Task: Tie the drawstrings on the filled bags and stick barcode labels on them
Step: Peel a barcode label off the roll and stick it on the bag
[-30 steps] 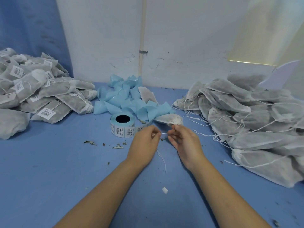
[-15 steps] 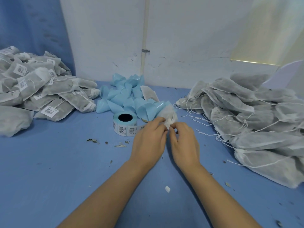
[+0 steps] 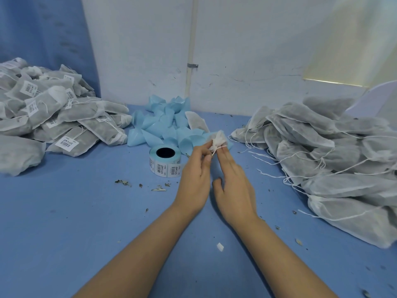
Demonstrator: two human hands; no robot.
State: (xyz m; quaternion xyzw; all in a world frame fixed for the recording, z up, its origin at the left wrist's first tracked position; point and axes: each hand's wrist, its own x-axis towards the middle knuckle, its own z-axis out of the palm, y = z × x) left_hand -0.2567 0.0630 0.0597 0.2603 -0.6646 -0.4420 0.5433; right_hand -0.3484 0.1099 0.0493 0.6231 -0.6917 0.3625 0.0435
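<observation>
Since half a second back the right hand has opened out of its pinch and the small bag (image 3: 218, 137) is riding a little higher off the table (image 3: 64, 211). Far left, a heap of labelled bags (image 3: 53, 117) is lying against the blue curtain, barcodes showing. Next along, a pile of blue cones (image 3: 163, 125) is sitting by the wall, with the label roll (image 3: 165, 161) standing on end just in front of it and leaf bits (image 3: 123, 182) scattered nearer me. The left hand (image 3: 194, 175) is pinching the bag's gathered neck between thumb and forefinger, other fingers loosely curled. The drawstring (image 3: 217, 149) is running from the neck across the tips of the right hand (image 3: 234, 186), whose fingers are lying straight and together, thumb spread apart, gripping nothing. Whether the string is looping right round those tips, I cannot tell. Far right, untied bags (image 3: 322, 151) are sprawling in a big heap, strings trailing.
</observation>
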